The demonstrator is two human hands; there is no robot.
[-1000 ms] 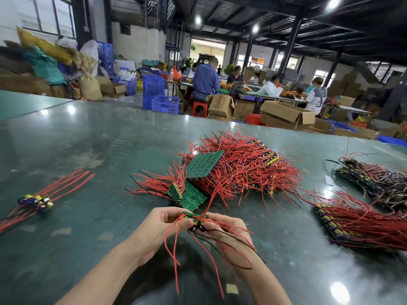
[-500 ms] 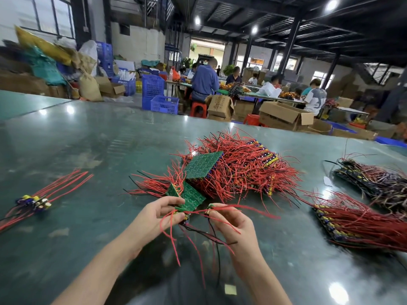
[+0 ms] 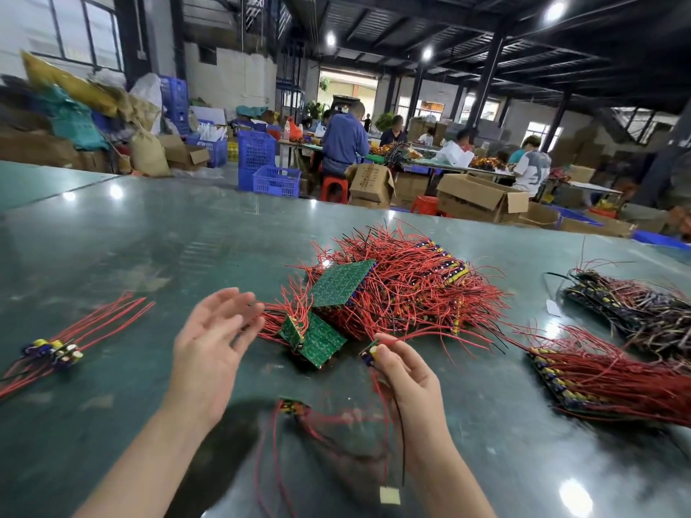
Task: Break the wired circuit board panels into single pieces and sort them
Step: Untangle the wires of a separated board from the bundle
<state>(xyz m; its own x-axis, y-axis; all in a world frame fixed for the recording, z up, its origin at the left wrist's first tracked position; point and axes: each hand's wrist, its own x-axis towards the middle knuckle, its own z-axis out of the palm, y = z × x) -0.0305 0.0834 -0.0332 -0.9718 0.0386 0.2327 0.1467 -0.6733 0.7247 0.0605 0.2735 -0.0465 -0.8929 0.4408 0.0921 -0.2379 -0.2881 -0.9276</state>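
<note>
My left hand (image 3: 213,342) is open, palm up, fingers spread, holding nothing. My right hand (image 3: 405,372) pinches a single small board piece (image 3: 370,355) whose red and black wires hang down past my wrist. A second single piece (image 3: 293,407), blurred, with red wires trailing, is below and between my hands, just above or on the table. Beyond my hands lies a partly broken green panel (image 3: 318,338) and a big heap of wired panels (image 3: 404,282) with a green board (image 3: 342,284) face up on it.
Two single pieces with red wires (image 3: 56,351) lie at the far left of the green table (image 3: 149,237). Rows of wired boards lie at the right (image 3: 598,379) and far right (image 3: 635,308). A small pale square (image 3: 389,495) lies near my right forearm. People work at tables behind.
The piece held between both hands has come apart. My left hand let go and opened, moving up and left. One piece dropped below; my right hand keeps the other.
</note>
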